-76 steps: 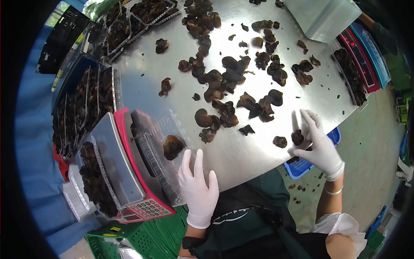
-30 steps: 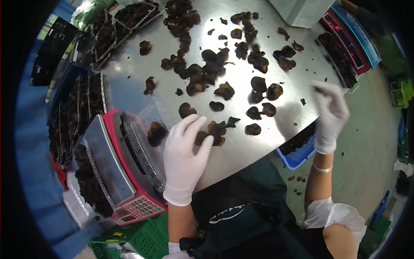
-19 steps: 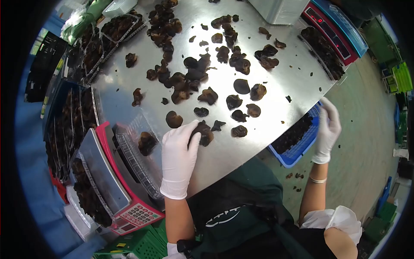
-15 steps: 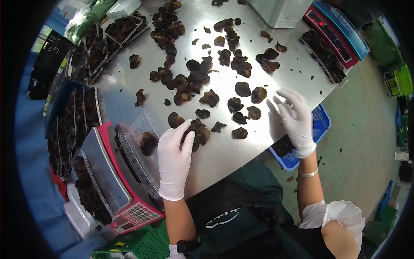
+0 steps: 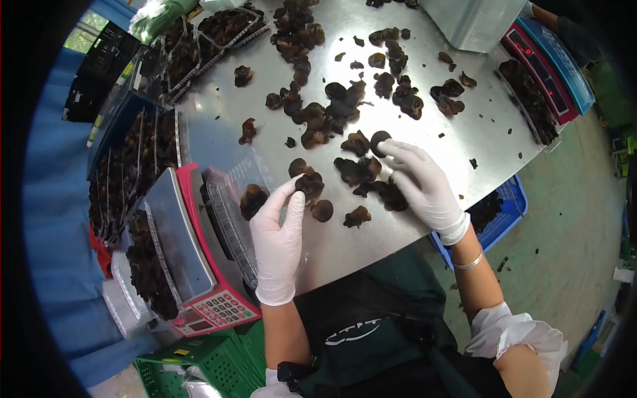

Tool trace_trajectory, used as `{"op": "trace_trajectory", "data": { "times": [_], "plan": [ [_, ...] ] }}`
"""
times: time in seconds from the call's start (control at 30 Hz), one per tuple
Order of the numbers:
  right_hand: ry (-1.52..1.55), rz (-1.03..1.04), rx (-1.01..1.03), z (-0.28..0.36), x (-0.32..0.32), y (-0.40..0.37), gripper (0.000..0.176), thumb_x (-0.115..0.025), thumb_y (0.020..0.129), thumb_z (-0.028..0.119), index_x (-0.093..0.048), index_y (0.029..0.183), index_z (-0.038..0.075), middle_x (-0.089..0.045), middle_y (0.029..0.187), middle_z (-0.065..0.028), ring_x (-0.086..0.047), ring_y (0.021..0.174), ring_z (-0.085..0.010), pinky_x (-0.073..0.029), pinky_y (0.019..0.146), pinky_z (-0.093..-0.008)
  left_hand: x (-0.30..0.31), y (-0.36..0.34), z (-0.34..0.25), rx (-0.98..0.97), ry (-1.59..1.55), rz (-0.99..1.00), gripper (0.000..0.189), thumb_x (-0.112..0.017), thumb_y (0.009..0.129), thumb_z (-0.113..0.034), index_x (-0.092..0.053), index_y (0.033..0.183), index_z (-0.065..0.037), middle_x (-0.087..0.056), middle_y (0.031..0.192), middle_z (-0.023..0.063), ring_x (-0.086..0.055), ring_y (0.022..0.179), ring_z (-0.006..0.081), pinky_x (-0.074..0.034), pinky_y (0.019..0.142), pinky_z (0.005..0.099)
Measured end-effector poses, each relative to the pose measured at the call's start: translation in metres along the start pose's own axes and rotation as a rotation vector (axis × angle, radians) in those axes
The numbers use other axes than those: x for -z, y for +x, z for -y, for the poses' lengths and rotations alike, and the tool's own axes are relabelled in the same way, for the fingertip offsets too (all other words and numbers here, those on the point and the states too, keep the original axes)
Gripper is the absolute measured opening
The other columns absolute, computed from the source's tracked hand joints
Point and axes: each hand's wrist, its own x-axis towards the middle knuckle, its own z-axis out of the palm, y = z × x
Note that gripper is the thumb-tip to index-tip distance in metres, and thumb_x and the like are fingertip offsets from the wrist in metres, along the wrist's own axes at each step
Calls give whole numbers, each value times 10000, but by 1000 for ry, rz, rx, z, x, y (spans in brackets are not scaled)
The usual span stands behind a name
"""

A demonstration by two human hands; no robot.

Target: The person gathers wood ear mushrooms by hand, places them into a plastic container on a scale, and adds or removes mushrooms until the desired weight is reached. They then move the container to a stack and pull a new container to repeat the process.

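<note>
Dark brown wood ear mushrooms (image 5: 358, 171) lie scattered over the metal table. My left hand (image 5: 277, 232), in a white glove, pinches a wood ear mushroom (image 5: 309, 188) between thumb and fingers close to the table. A small round wood ear (image 5: 322, 211) sits just right of that thumb. My right hand (image 5: 424, 189), also gloved, has its fingers stretched and apart. Its fingertips touch a round dark wood ear (image 5: 380, 142), and its thumb side is against more pieces (image 5: 391, 195), partly hidden under the hand.
A red scale (image 5: 219, 305) and a clear plastic tray (image 5: 229, 219) stand at left, beside filled trays (image 5: 136, 179). Another scale (image 5: 541, 73) is at back right, near a white container (image 5: 471, 23). A blue basket (image 5: 511, 205) sits below the table's right edge.
My right hand has moved left from the table's right side onto the wood ears, and several are now bunched closer together. My left hand stays at its pile. The view has shifted slightly.
</note>
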Motion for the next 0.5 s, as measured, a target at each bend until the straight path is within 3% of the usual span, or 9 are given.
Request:
{"op": "trace_trajectory", "data": {
  "times": [0.03, 0.07, 0.17, 0.27, 0.3, 0.33, 0.4, 0.5],
  "plan": [
    [25, -42, -35, -1, 3, -3, 432, -601, 863, -15, -606, 1289, 56, -600, 1266, -168, -605, 1085, -306, -486, 961, -383, 2, -1, -6, -22, 87, -17, 255, -601, 974, -100, -672, 1191, 16, -728, 1077, 106, -666, 990, 173, -498, 910, 310],
    [172, -91, -128, -2, 7, -9, 398, -570, 893, -24, -612, 1281, 48, -608, 1266, -142, -609, 1042, -242, -494, 945, -350, 5, -1, -5, -19, 86, -17, 255, -601, 974, -100, -672, 1191, 16, -728, 1077, 106, -666, 990, 173, -498, 910, 310],
    [199, -164, -151, -6, 25, -21, 360, -533, 929, -25, -618, 1271, 51, -607, 1212, -95, -589, 938, -162, -490, 885, -297, 12, 0, 0, -255, 658, 104, 262, -632, 896, -88, -675, 1151, -47, -686, 1032, 158, -623, 963, 344, -485, 915, 414],
    [2, -131, -201, 0, 43, -34, 360, -540, 929, -24, -617, 1272, 50, -601, 1196, -84, -580, 924, -144, -489, 848, -275, 10, 1, -1, -309, 691, 177, 310, -639, 887, -42, -655, 1196, -41, -672, 1091, 146, -610, 1052, 303, -469, 945, 384],
    [-53, -120, -171, -1, 47, -38, 363, -556, 924, -14, -612, 1276, 50, -602, 1193, -79, -576, 922, -132, -489, 834, -265, 12, 4, 0, -316, 725, 201, 372, -666, 857, -45, -639, 1228, -48, -638, 1192, 160, -564, 1147, 323, -452, 988, 397],
    [-56, -121, -173, 3, 48, -40, 363, -556, 924, -14, -612, 1276, 50, -602, 1193, -79, -576, 922, -132, -489, 834, -265, 12, 5, -2, -316, 722, 203, 372, -666, 857, -45, -639, 1228, -48, -638, 1192, 160, -564, 1147, 323, -452, 988, 397],
    [-21, -85, -384, 15, 50, -44, 374, -590, 908, 24, -603, 1281, 47, -603, 1196, -103, -591, 940, -161, -496, 850, -278, 13, 7, -9, -450, 878, 108, 445, -686, 844, -74, -610, 1282, -66, -597, 1268, 174, -531, 1192, 363, -425, 1038, 415],
    [-246, -69, -427, 21, 40, -38, 409, -628, 878, 56, -592, 1285, 46, -600, 1213, -143, -616, 989, -239, -500, 891, -318, 13, 8, -5, -324, 938, 137, 516, -673, 854, -113, -549, 1349, -36, -557, 1320, 211, -511, 1227, 385, -392, 1079, 452]
  ]
}}
